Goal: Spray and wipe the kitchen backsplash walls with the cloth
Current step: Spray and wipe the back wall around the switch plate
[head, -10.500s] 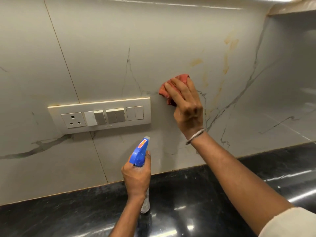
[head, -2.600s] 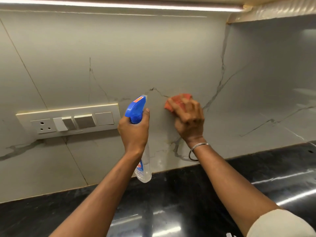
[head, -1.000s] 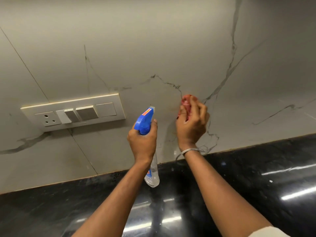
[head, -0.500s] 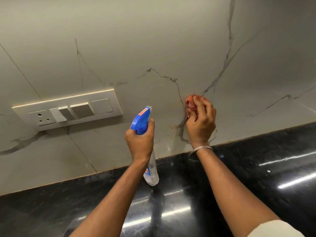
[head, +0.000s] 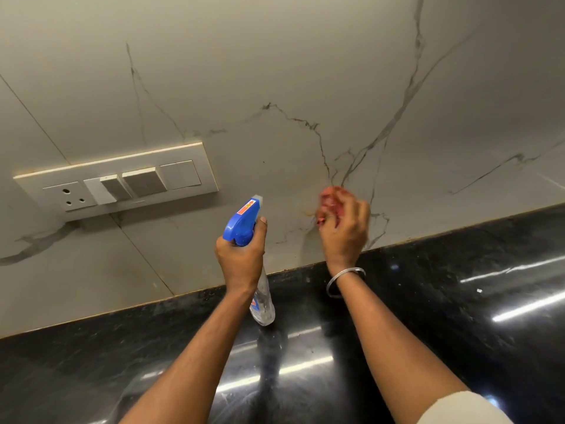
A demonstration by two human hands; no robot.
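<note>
Right of the switch panel (head: 122,186), the right hand (head: 344,229) is gripping the bunched cloth (head: 331,198) against the backsplash (head: 275,71) to scrub, the left hand (head: 241,258) clutching the spray bottle (head: 244,223) ready.

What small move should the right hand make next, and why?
Probably slide the cloth slightly left: a faint yellowish mark shows on the backsplash just beside it, between the right hand and the spray bottle the left hand grips.
</note>
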